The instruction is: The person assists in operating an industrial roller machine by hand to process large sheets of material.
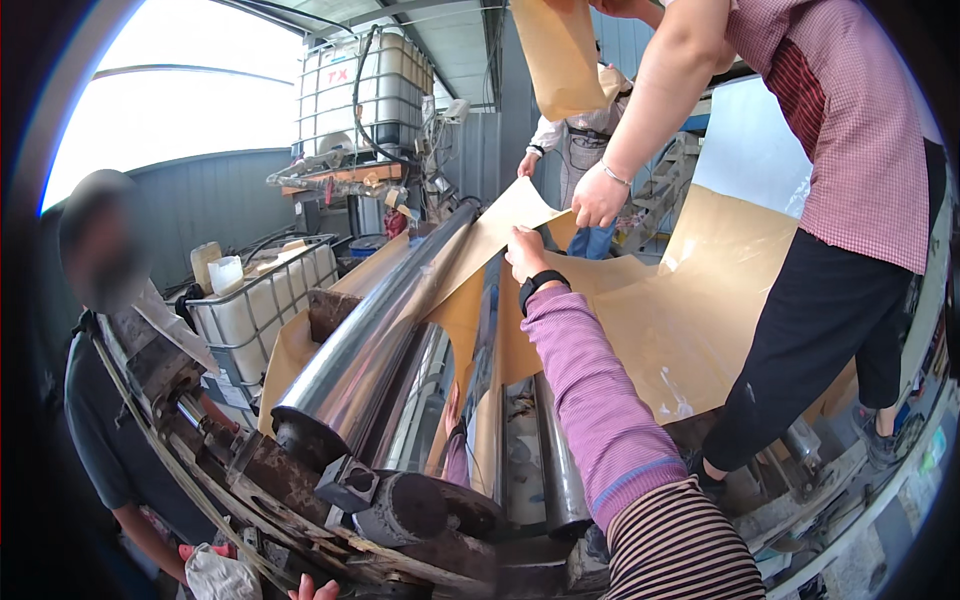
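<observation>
My right hand (525, 253), in a purple sleeve with a black watch, grips the edge of a brown paper sheet (480, 240). The sheet slopes up over a shiny metal roller (370, 340). Close by, a bare co-worker's hand (598, 196) with a bracelet pinches the same sheet, and another co-worker's hand (528, 164) is at its far corner. Only the fingertips of my left hand (316, 588) show at the bottom edge, apart, beside the machine frame; I see nothing in them.
More rollers (562, 455) lie under the sheet. Wide brown paper (690, 320) spreads at the right beside a co-worker in a checked shirt (850, 120). A person in a dark shirt (120, 430) stands at the left, near caged white tanks (262, 320). A rusty frame (290, 490) edges the rollers.
</observation>
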`<state>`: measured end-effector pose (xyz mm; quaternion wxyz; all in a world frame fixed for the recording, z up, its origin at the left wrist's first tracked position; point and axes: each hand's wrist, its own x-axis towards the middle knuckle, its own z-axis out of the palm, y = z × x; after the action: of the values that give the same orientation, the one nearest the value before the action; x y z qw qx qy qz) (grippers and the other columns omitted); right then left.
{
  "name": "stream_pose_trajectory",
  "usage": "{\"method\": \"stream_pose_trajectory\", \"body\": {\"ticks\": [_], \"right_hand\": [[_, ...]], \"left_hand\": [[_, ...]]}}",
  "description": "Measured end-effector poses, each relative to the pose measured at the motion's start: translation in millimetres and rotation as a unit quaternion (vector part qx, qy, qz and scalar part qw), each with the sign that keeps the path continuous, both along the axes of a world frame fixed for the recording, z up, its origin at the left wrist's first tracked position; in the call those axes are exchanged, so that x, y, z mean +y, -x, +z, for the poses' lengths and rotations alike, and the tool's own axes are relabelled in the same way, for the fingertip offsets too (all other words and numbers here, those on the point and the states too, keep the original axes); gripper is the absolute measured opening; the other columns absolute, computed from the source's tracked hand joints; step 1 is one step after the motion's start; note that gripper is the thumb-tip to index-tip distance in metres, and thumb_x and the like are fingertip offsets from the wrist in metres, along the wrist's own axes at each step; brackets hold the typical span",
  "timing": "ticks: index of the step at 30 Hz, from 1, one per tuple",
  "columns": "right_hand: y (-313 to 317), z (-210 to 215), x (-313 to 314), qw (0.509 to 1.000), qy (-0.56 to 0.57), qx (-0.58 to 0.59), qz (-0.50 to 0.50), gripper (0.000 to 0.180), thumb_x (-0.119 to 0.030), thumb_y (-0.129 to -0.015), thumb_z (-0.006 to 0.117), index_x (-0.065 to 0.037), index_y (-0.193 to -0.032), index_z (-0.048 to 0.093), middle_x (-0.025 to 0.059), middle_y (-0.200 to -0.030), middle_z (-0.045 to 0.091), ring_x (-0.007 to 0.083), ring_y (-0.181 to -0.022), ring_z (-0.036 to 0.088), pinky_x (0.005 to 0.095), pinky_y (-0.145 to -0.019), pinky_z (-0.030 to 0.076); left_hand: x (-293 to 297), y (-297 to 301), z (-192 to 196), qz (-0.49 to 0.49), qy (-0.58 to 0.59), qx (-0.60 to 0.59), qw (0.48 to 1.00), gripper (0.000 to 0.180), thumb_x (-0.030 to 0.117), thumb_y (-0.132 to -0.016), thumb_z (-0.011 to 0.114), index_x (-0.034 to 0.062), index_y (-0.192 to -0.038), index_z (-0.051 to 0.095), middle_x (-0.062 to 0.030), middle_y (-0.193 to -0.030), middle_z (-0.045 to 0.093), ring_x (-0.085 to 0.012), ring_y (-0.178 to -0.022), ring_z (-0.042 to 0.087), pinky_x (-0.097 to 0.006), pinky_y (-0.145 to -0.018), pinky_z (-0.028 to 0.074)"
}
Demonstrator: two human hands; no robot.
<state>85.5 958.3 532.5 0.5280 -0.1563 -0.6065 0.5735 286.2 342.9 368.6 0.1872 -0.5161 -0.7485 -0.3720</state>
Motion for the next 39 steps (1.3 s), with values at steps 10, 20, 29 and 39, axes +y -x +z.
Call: {"method": "stream_pose_trajectory", "body": {"ticks": [10,20,29,39], "right_hand": [[-32,10,-1,0.977,0.115,0.016,0.178,0.061,-0.004,-0.087,0.049,-0.011,-0.146,0.033,0.0007,-0.067,0.046,0.0101,-0.045,0.038,0.0244,-0.04,0.033],[-107,97,-14,0.776,-0.397,0.097,-0.48,0.087,-0.019,-0.063,0.082,-0.002,-0.137,0.038,0.0206,-0.123,0.052,0.0392,-0.11,0.052,0.0471,-0.095,0.042],[-104,207,-99,0.869,-0.335,-0.018,-0.363,0.092,-0.016,-0.061,0.084,-0.008,-0.138,0.036,0.0187,-0.124,0.049,0.0362,-0.12,0.048,0.044,-0.099,0.042],[-138,172,-113,0.946,-0.268,0.019,-0.179,0.071,-0.008,-0.067,0.075,0.005,-0.132,0.049,0.0177,-0.114,0.063,0.0242,-0.102,0.061,0.0332,-0.086,0.048]], "left_hand": [[1,-2,4,0.008,0.002,-0.006,1.0,0.062,0.027,-0.076,0.073,0.0108,-0.133,0.052,-0.022,-0.148,0.033,-0.046,-0.14,0.021,-0.064,-0.111,0.009],[1,-2,0,0.024,0.002,0.002,1.0,0.061,0.03,-0.076,0.074,0.0108,-0.13,0.055,-0.0202,-0.148,0.033,-0.0448,-0.141,0.022,-0.063,-0.111,0.012],[-2,0,2,0.015,-0.001,-0.011,1.0,0.063,0.026,-0.072,0.074,0.0117,-0.13,0.055,-0.019,-0.147,0.034,-0.0437,-0.14,0.022,-0.062,-0.111,0.013],[-2,-5,3,0.034,-0.018,-0.006,0.999,0.062,0.017,-0.071,0.073,0.0118,-0.131,0.055,-0.0182,-0.147,0.036,-0.0418,-0.141,0.024,-0.059,-0.113,0.013]]}}
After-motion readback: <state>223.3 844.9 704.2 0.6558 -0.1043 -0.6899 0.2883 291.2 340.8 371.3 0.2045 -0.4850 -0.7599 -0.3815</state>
